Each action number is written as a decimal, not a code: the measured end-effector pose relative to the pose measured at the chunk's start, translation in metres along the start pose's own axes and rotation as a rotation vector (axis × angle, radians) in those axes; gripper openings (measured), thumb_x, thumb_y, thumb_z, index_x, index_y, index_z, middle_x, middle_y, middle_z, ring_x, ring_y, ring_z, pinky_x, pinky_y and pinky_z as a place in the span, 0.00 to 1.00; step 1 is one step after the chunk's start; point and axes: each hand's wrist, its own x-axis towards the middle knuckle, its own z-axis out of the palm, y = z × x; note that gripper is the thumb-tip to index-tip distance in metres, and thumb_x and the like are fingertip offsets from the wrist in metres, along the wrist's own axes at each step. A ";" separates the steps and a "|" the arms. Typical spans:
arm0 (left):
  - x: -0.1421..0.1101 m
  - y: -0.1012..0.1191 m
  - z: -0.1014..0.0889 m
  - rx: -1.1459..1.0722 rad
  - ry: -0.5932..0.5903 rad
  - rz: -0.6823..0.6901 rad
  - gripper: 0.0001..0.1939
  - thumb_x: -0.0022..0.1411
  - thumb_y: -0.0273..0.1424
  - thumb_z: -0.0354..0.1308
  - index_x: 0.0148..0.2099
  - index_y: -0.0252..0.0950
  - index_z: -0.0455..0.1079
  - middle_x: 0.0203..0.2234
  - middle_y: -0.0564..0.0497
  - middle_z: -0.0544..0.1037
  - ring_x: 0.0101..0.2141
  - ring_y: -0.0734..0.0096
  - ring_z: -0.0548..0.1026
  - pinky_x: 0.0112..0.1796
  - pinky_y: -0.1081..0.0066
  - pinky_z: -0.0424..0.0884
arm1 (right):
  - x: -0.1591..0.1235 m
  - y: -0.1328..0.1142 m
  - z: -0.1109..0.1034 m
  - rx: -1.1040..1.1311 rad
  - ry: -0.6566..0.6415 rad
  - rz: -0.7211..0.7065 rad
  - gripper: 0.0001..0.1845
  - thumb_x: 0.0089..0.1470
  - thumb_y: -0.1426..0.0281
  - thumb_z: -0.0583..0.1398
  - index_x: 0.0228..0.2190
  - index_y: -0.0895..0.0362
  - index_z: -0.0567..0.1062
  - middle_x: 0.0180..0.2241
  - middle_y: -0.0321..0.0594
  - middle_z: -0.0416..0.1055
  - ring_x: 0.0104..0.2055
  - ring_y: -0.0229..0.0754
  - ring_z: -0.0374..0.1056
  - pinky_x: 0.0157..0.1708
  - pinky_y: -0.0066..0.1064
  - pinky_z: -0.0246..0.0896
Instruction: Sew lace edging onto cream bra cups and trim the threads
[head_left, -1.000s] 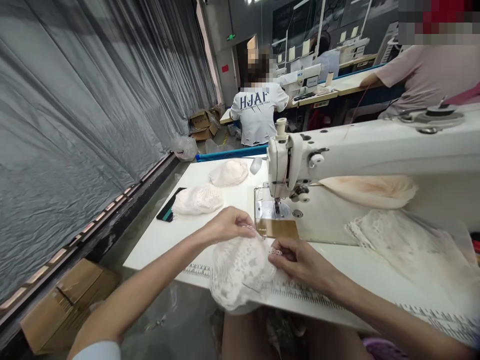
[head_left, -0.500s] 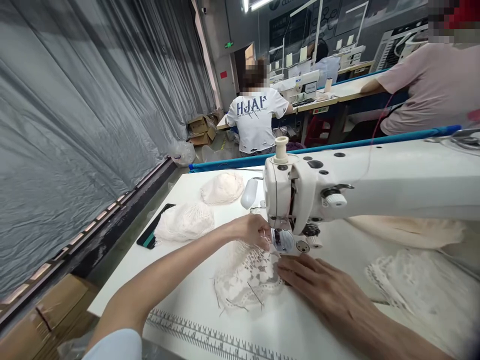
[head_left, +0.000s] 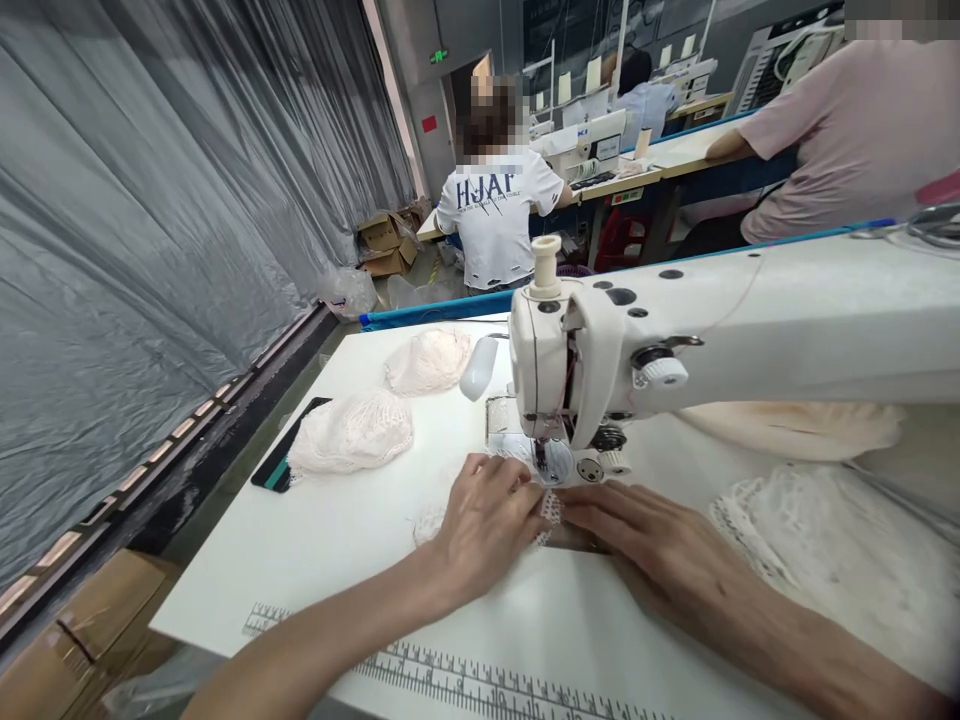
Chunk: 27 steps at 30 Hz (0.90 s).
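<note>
In the head view, my left hand point(head_left: 491, 520) is closed on a piece of white lace fabric point(head_left: 551, 507), its fingers bent just in front of the needle area. Most of the lace is hidden under that hand; a bit of its edge shows at the left. My right hand point(head_left: 660, 540) lies flat with fingers stretched out, fingertips at the lace's right side. Above both hands stands the white sewing machine point(head_left: 720, 330), its presser foot point(head_left: 541, 455) just beyond the fingertips. I cannot tell whether the lace lies under the foot.
Two cream lace cups point(head_left: 352, 432) point(head_left: 429, 360) sit at the left of the white table point(head_left: 375, 560), one over a dark phone-like slab point(head_left: 271, 470). More lace fabric point(head_left: 832, 560) lies at right. A printed ruler point(head_left: 480, 680) runs along the front. Co-workers point(head_left: 495, 215) sit beyond.
My left hand has come back toward me from beside the needle and now covers the lace that lay spread out. The right hand stays flat beside it. The view has shifted slightly.
</note>
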 end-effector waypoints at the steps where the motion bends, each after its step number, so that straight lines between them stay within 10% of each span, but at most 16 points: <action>1: 0.000 -0.001 0.000 0.002 -0.003 -0.003 0.08 0.62 0.31 0.54 0.42 0.34 0.70 0.39 0.49 0.74 0.39 0.67 0.72 0.42 0.61 0.65 | -0.002 0.001 -0.003 0.003 -0.014 0.012 0.21 0.55 0.82 0.48 0.46 0.54 0.70 0.46 0.43 0.71 0.43 0.43 0.68 0.36 0.35 0.66; 27: -0.002 -0.002 0.003 0.083 -0.023 -0.020 0.12 0.66 0.29 0.46 0.51 0.38 0.61 0.47 0.47 0.70 0.44 0.64 0.68 0.43 0.59 0.58 | -0.001 -0.001 -0.008 -0.016 -0.072 -0.077 0.20 0.63 0.73 0.44 0.36 0.56 0.75 0.49 0.47 0.70 0.42 0.45 0.66 0.36 0.39 0.63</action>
